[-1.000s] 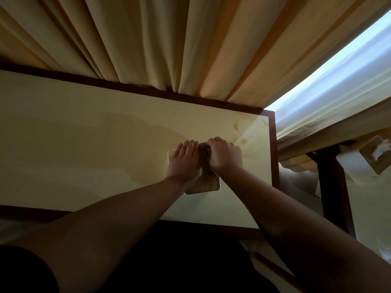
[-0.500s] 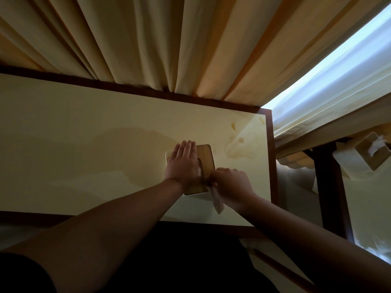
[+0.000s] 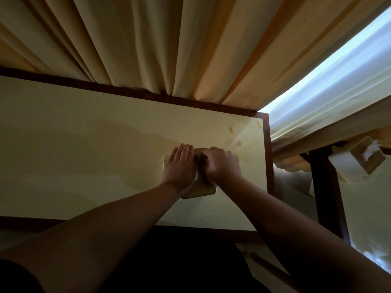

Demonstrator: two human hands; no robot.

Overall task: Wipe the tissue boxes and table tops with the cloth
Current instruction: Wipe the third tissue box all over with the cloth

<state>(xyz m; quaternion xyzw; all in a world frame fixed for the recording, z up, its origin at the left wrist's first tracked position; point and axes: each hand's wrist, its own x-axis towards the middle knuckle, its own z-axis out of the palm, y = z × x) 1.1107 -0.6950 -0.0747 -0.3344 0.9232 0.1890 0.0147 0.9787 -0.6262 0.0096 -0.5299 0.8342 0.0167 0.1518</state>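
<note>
Your 2 forearms reach up from the bottom of the frame and meet just right of centre, over the tissue box (image 3: pixel 200 190) on the table top (image 3: pixel 88 149). Your left hand (image 3: pixel 179 168) lies flat on the left part of the box lid, fingers straight and close together, pointing toward the top of the frame, pressing down and gripping nothing. Your right hand (image 3: pixel 224 164) sits just beside it on the right part of the lid, knuckles up and fingers curled under, bunched on what looks like the cloth (image 3: pixel 202 166), a dark crumpled patch showing between the 2 hands; the hand is motion-blurred, so the grip itself is hard to read. The box has a tan, wood-toned lid with rounded corners; only its lower corner and a strip of its upper edge show past your hands, and a pale edge of its body peeks out at the left. The table top is pale cream with a dark wooden border, and a few small darker marks sit near its upper right corner. The lid's slot and any tissue are hidden under your hands. At the right edge of the frame, a second tissue box (image 3: pixel 367 158) with a white tissue poking from its lid stands on another table, partly cut off. Pleated cream curtains (image 3: pixel 148 43) fill the top of the frame.
</note>
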